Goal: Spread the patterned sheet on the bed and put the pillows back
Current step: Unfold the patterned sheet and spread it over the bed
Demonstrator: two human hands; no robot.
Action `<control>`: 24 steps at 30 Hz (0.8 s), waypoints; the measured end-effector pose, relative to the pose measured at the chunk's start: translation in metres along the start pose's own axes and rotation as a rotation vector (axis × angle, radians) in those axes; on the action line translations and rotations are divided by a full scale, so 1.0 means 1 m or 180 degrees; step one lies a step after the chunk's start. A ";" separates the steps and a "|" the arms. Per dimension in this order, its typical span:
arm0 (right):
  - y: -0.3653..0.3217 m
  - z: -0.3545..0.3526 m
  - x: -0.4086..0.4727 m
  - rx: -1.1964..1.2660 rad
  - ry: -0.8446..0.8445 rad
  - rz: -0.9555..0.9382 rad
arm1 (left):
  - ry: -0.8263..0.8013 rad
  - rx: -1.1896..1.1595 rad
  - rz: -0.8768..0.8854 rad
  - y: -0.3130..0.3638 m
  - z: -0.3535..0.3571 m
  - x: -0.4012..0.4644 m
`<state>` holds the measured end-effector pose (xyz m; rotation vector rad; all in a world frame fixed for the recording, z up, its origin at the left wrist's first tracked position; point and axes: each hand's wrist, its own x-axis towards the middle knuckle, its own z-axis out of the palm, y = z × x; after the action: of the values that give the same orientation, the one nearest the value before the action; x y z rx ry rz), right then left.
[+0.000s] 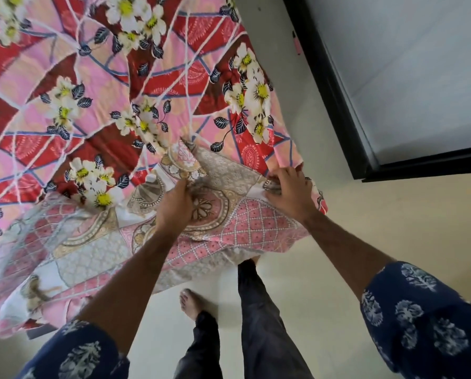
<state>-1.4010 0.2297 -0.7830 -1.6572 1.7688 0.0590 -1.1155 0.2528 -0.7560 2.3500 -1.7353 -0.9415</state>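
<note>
A red and pink flowered sheet (97, 86) covers the bed across the upper left. Over its near edge lies a paler patterned sheet (73, 258) in pink, grey and beige, draped off the bed's corner toward the floor. My left hand (174, 206) pinches a fold of this paler sheet near its upper edge. At the bed's right corner my right hand (290, 191) grips the same sheet's edge where it meets the flowered one. No pillows are in view.
A grey wall strip (278, 64) and a black-framed window or door (346, 110) stand to the right of the bed. Pale floor (365, 228) lies below, with my bare foot (190, 303) and dark trouser legs close to the bed's corner.
</note>
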 end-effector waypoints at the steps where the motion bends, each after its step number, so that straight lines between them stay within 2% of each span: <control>1: -0.002 -0.003 0.000 0.0068 0.0022 -0.0004 | 0.0173 -0.0233 -0.0090 -0.001 -0.009 -0.002; 4: -0.016 -0.011 0.004 0.0265 -0.0099 0.0005 | 0.0765 -0.0902 -0.0165 0.002 -0.042 -0.013; 7: -0.012 -0.006 0.011 0.0490 -0.0468 0.0008 | 0.1180 -0.1363 -0.0087 0.004 -0.082 -0.024; 11: -0.018 -0.007 -0.014 0.0595 -0.0995 0.0034 | 0.1726 -0.1883 0.0310 0.002 -0.150 -0.047; 13: -0.033 -0.019 -0.050 0.0724 -0.0922 -0.0022 | 0.2157 -0.1846 0.0537 -0.003 -0.185 -0.068; 16: -0.046 -0.037 -0.099 0.0882 -0.0590 -0.0095 | 0.2767 -0.1758 0.0520 -0.027 -0.238 -0.103; 19: -0.069 -0.057 -0.162 0.1022 -0.0317 -0.0382 | 0.3008 -0.1512 0.0547 -0.053 -0.279 -0.167; 22: -0.104 -0.090 -0.227 0.0989 -0.0085 -0.0713 | 0.3504 -0.0888 0.0139 -0.084 -0.325 -0.240; 24: -0.124 -0.112 -0.265 0.0996 0.0021 -0.0999 | 0.3532 -0.0616 -0.0196 -0.098 -0.365 -0.289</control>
<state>-1.3588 0.3808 -0.5122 -1.6777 1.4176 -0.3486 -0.8969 0.4382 -0.3759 2.0877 -1.0374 0.2299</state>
